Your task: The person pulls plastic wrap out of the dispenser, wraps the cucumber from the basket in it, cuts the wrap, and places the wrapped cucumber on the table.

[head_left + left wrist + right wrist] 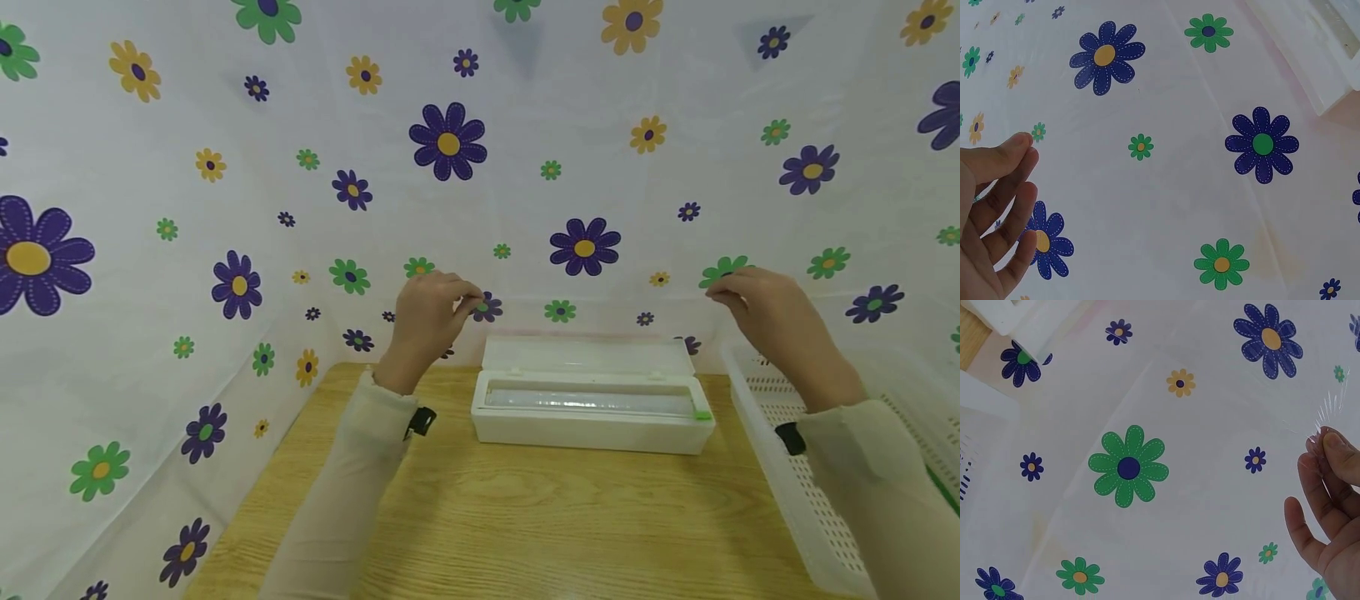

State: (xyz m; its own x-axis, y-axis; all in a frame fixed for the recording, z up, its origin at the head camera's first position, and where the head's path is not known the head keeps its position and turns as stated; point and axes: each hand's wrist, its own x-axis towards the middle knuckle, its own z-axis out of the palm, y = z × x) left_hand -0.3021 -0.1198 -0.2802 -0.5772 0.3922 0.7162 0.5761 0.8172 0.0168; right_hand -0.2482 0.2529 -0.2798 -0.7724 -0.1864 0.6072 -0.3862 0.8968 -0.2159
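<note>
- Head view: table (525, 517) softly lit, faintly shadowed.
- Roll (585, 403) streaked with glare, lower centre.
- Wrist views dimmer; glints seen on film (1329, 412), right wrist view, right side.

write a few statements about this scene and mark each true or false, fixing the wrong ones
1. The right hand pinches clear film. True.
2. A shiny roll lies inside the white box. True.
3. The white box's lid is shut. False: the lid is open.
4. The basket stands left of the white box. False: the basket is on its right.
5. The right hand rests on the table. False: it is above the wooden table.
</note>
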